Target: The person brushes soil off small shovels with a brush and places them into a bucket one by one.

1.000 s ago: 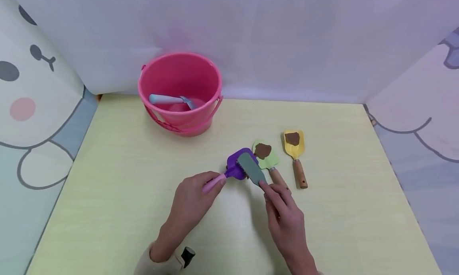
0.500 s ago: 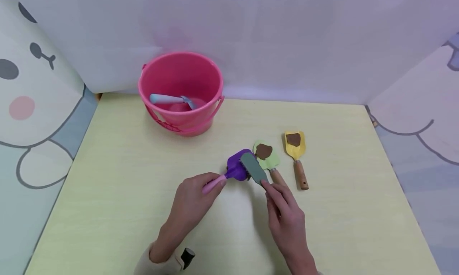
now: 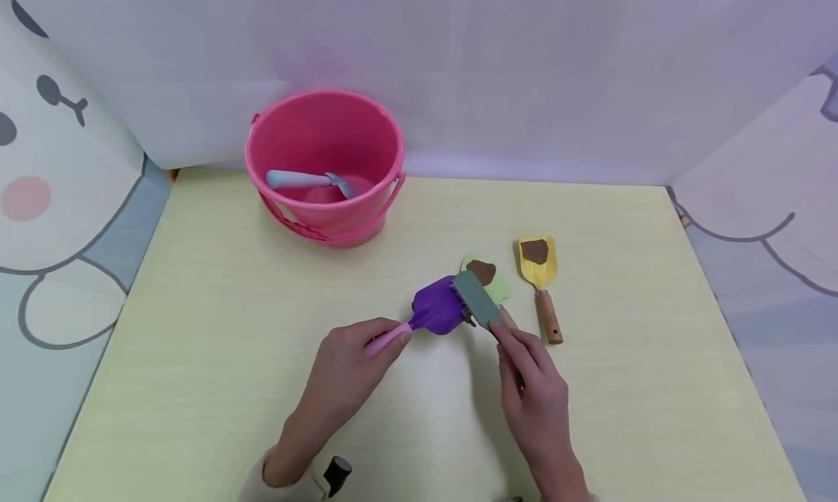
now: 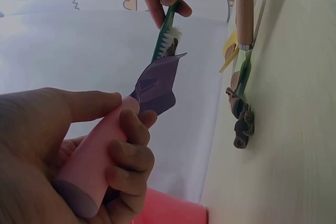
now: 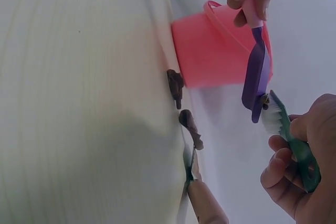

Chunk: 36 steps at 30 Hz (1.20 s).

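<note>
We see the left hand (image 3: 347, 364) gripping the pink handle of a purple-bladed toy shovel (image 3: 437, 305), the blade jutting out past the fingertips. Our right hand (image 3: 537, 400) grips a green brush with white bristles (image 3: 476, 297), its head extending beyond the fingers to the shovel's edge. From above we see only the brush's green back; the right wrist view reveals the bristles facing the shovel, a small brown clump (image 5: 265, 100) between them. The left wrist view shows a dark brown lump (image 4: 244, 128) below the shovel.
</note>
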Tool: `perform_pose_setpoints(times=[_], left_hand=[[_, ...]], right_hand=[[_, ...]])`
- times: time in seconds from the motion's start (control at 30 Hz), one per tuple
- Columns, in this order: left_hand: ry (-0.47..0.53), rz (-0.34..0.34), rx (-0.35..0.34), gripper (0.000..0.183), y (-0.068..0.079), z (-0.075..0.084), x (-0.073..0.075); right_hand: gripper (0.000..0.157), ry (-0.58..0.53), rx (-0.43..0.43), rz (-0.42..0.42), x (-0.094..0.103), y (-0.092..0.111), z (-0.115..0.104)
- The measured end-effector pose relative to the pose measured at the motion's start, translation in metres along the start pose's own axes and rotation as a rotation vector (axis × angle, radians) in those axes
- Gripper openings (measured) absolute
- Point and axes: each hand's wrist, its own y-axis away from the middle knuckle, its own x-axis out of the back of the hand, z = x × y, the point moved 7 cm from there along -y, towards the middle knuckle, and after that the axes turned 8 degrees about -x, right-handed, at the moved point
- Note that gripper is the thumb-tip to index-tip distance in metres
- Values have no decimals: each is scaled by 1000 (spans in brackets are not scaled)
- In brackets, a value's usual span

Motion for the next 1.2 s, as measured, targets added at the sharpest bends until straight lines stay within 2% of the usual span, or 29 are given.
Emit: perform_pose_setpoints(times=[0.23,0.43,0.6,0.8,0.93,1.07,1.2], left_hand=[[0,12,-21,11,4,2,6],[8,17,-31,11,8,2,9],[-22,41,-65,14,8,9,21],[-117,131,-131,17,1,23,52],[-180,186,-129,22,-2,30,78],[-228,286,-153,29,-7,39,108],[-282,384,-192,35,-17,48,135]], right_hand=[[56,52,-11,21,4,0,5],[56,70,-44,3,5,-1,11],[53,90,-79,-18,6,-2,17],[57,90,-59,15,10,-2,16],[58,106,-59,6,12,0,18],[54,103,-88,-21,14,2,22],[54,90,-83,-9,18,4,24]])
